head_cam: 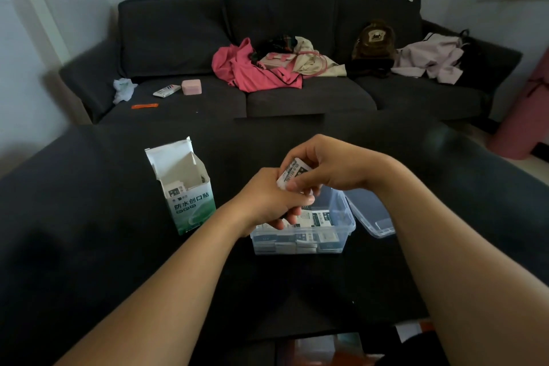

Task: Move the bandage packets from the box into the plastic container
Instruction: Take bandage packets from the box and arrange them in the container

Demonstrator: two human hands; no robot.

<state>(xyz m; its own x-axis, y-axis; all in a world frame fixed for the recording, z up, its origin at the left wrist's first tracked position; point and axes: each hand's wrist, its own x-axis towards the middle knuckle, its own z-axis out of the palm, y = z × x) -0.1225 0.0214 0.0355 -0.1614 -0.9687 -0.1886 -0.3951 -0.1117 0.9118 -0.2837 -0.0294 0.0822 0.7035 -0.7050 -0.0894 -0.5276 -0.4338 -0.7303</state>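
A white and green bandage box (pixel 185 197) stands open on the dark table, left of my hands, with a few packets (pixel 176 189) still showing inside. The clear plastic container (pixel 341 235) sits right of it and holds several packets (pixel 315 218). Both hands hover over the container's left rim. My right hand (pixel 329 166) pinches a small stack of bandage packets (pixel 292 175). My left hand (pixel 271 199) is curled below it, its fingers around the lower end of the same stack and partly hidden.
The container's clear lid (pixel 374 214) lies just right of the container. Behind the table is a dark sofa (pixel 297 98) with clothes, a bag, a plush backpack and small items. A pink object (pixel 525 116) stands at far right.
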